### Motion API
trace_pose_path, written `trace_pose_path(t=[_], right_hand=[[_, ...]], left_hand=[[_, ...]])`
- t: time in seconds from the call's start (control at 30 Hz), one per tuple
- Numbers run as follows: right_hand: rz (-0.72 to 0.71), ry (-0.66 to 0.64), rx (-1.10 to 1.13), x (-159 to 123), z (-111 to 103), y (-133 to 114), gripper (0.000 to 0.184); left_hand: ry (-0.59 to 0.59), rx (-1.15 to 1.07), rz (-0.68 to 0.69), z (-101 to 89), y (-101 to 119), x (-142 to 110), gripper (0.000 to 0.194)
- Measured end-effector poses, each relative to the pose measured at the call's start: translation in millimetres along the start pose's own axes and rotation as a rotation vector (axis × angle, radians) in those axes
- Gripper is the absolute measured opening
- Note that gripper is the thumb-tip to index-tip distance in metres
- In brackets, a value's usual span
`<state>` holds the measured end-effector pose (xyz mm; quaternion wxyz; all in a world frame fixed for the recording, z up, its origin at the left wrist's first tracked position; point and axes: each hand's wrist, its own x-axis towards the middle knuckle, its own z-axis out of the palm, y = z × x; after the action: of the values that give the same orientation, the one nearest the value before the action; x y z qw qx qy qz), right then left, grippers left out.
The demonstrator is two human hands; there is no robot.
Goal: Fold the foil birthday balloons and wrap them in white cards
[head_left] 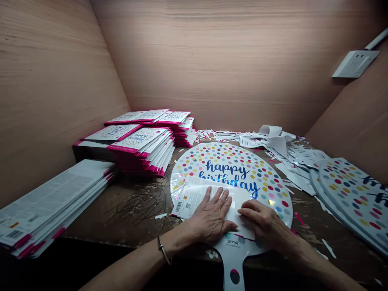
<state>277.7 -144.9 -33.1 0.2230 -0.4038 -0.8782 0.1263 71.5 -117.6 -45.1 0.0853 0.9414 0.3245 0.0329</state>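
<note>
A round flat foil balloon (pixel 230 161) with coloured dots and "happy birthday" in blue lies on the worn table (pixel 133 210), its tail over the front edge. A white printed card with a barcode (pixel 194 192) rests on its lower half. My left hand (pixel 212 216) lies flat on the card, fingers stretched out. My right hand (pixel 263 222) is beside it, fingers bent and pressed onto the card's right end.
Stacks of pink-edged packaged cards (pixel 142 145) stand at the back left. A pile of white printed sheets (pixel 51 206) lies at the near left. More dotted balloons (pixel 354 194) overlap at the right, behind loose paper strips (pixel 281 145). Wooden walls enclose the table; a socket (pixel 354 63) is upper right.
</note>
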Motion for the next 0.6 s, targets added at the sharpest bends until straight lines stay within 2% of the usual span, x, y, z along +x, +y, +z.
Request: trace_pose_path(t=[0.13,0.27,0.5,0.6], right_hand=[[0.008,-0.05,-0.091,2,10,2,0.026],[-0.038,-0.102,-0.247,6,13,1,0.017],[-0.22,-0.211,-0.607,12,5,-24,0.021],[-0.329,-0.17,-0.699,13,1,-31,0.026]], left_hand=[[-0.007,-0.007,-0.008,3.0,-3,-1,0.071],[-0.012,-0.002,-0.008,0.8,-2,-2,0.071],[-0.023,0.031,0.0,-0.3,-1,-2,0.067],[-0.026,0.038,0.026,0.8,-3,-3,0.063]])
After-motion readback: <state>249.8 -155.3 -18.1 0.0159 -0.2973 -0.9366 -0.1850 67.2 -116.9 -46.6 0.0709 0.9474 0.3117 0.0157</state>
